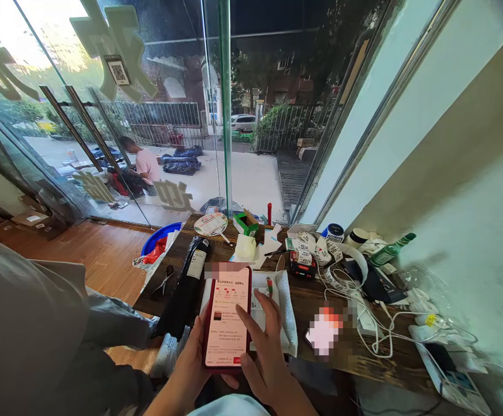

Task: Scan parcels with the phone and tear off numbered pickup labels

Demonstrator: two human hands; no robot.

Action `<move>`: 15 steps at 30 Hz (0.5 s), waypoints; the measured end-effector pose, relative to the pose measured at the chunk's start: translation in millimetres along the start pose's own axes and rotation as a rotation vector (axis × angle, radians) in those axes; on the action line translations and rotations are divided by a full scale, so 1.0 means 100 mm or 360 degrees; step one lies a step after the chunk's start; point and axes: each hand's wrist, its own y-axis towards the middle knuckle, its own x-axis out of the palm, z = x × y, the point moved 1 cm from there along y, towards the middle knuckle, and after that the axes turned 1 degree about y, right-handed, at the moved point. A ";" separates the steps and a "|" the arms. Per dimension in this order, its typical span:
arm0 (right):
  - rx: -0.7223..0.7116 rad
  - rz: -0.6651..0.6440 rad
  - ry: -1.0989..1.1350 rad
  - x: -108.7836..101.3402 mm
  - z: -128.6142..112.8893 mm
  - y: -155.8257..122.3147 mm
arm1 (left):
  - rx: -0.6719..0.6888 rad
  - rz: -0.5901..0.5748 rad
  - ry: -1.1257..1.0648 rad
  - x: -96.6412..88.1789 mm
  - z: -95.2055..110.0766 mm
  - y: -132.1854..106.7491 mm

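My left hand (192, 363) is wrapped round a smartphone (228, 338) in a dark red case, held upright in front of me. Its lit screen shows a page of text with small red icons and a red button at the lower right. Over the right side of the screen hovers my right hand (271, 361), fingers spread; whether the index fingertip touches the glass I cannot tell. Behind the phone lies a white padded mailer (287, 309) on the wooden table (342, 364). A long black wrapped package (182, 289) with a white label rests left of it.
Scissors (163, 281) lie at the table's left. Label rolls (321, 252), a green bottle (392, 250), white cables (379, 346) and another lit phone (324, 332) crowd the right. A person in grey (30, 323) stands at my left. Beyond the glass door someone in pink (147, 164) sits outside.
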 end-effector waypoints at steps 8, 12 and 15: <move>-0.0062 -0.0040 -0.0120 -0.07 -0.12 0.29 | 0.0036 0.0006 -0.0132 0.02 -0.05 0.02; 0.0016 0.0019 -0.0037 -0.06 -0.11 0.26 | 0.0015 -0.0099 -0.0247 -0.06 -0.08 0.07; 0.0059 0.0043 0.0049 -0.05 -0.06 0.20 | 0.0018 -0.0049 -0.0335 -0.09 -0.09 0.10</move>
